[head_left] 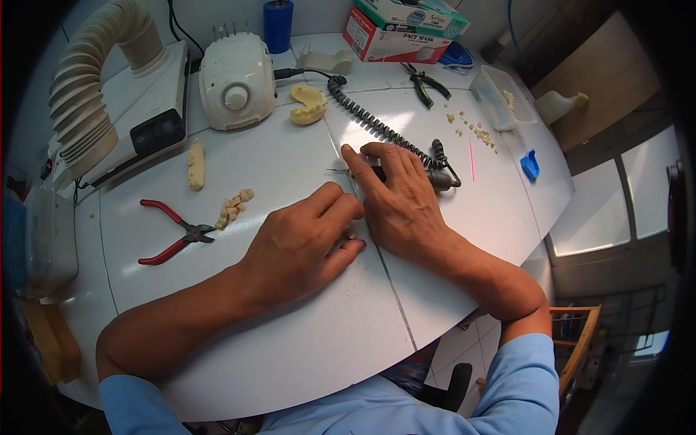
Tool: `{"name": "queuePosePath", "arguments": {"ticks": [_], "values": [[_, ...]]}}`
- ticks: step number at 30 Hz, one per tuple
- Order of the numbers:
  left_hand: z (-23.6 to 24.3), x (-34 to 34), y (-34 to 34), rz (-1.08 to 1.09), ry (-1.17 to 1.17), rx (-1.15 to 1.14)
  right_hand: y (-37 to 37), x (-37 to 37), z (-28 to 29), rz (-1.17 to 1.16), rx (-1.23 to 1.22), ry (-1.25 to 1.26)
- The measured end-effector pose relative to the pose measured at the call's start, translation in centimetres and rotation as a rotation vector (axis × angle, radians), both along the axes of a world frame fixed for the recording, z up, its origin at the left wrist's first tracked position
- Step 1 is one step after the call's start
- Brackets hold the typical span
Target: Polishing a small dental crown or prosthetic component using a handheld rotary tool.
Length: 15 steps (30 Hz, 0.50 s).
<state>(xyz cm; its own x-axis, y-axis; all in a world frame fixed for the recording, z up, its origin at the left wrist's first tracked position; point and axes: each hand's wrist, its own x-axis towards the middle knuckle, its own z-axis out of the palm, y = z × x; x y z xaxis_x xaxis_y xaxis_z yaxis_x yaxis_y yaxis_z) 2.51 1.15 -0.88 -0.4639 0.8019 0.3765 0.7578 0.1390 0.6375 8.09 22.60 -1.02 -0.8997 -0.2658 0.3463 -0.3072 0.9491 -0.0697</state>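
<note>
My right hand point(402, 187) is wrapped over a black rotary handpiece point(440, 180), its index finger reaching forward. The thin metal bur point(336, 170) pokes out on the left past my fingers. Close beside it, my left hand point(308, 235) is curled, with a small pale tooth-like piece point(352, 233) just showing between fingers and thumb; most of that piece is hidden. A coiled black cord point(377, 119) runs from the handpiece toward the white control unit point(235, 83). To the left of my left hand lie a small heap of tooth-like pieces point(233, 209) and red-handled side cutters point(174, 233), jaws toward the heap.
A ribbed hose point(76, 90) arches over the far left. Beyond my hands sit a yellowish dental cast point(308, 105), another cast point(196, 165), green-handled pliers point(428, 87) and mask boxes point(406, 32). Rightward are scattered teeth point(482, 134), a pink stick point(471, 159), a blue piece point(530, 165) and a plastic tub point(500, 109).
</note>
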Motion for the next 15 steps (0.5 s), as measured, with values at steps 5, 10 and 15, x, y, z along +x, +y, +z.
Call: {"name": "queuePosePath", "arguments": {"ticks": [5, 10, 15], "values": [[-0.23, -0.43, -0.2, 0.01, -0.063, -0.034, 0.2, -0.12, 0.06, 0.029, -0.035, 0.005], [-0.43, -0.7, -0.36, -0.003, -0.113, -0.036, 0.29, -0.33, 0.48, 0.077, -0.128, 0.017], [-0.66, -0.23, -0.49, -0.006, 0.17, -0.082, 0.24, -1.02, -0.28, 0.197, -0.124, 0.225]]}}
